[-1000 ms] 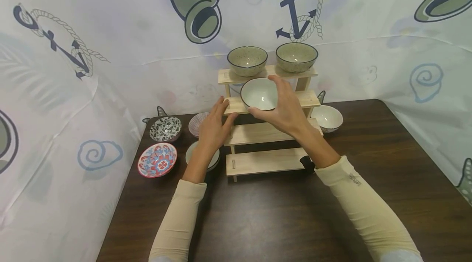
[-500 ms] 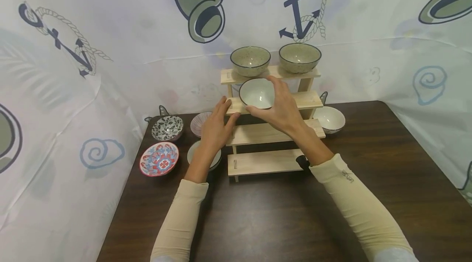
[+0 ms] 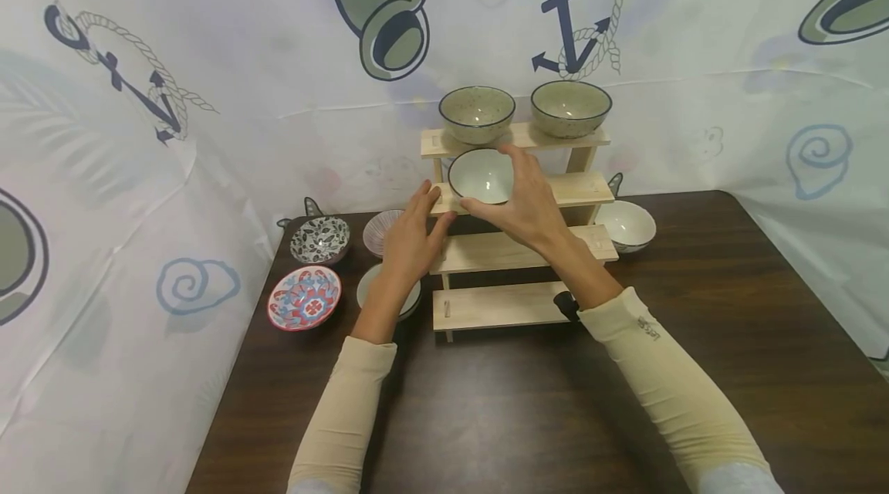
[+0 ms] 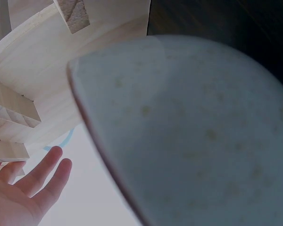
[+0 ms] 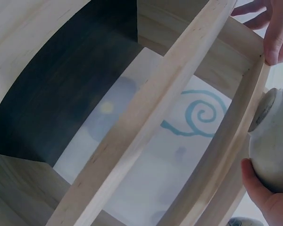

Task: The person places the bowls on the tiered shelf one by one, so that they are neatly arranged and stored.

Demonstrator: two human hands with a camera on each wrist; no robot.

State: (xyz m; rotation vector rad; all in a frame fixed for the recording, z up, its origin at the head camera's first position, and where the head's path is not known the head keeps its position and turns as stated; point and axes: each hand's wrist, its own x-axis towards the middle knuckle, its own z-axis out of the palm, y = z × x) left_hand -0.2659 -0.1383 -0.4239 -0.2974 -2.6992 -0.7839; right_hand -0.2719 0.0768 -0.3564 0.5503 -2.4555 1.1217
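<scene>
My right hand (image 3: 531, 204) holds a white bowl (image 3: 481, 176) with a dark rim, thumb low on its front and fingers at its far right side. It stands at the left part of the second-highest tier of a pale wooden stepped rack (image 3: 500, 307). The right wrist view has the bowl's outside (image 5: 276, 150) and foot close to the shelf edge, with my thumb (image 5: 262, 195) against it. My left hand (image 3: 411, 239) touches the left end of that tier, fingers extended; the left wrist view shows these fingers (image 4: 49, 176) loosely spread beside the wood.
Two speckled bowls (image 3: 478, 116) (image 3: 571, 109) sit on the top tier. Left of the rack are a black-and-white bowl (image 3: 319, 239), a red-and-blue bowl (image 3: 304, 298), a striped bowl (image 3: 378, 231) and one partly under my left forearm (image 3: 411, 301). A white bowl (image 3: 628, 225) stands at right.
My right hand and the white bowl have shifted slightly left along the tier. The left hand stays at the tier's end, and the head view has turned a little.
</scene>
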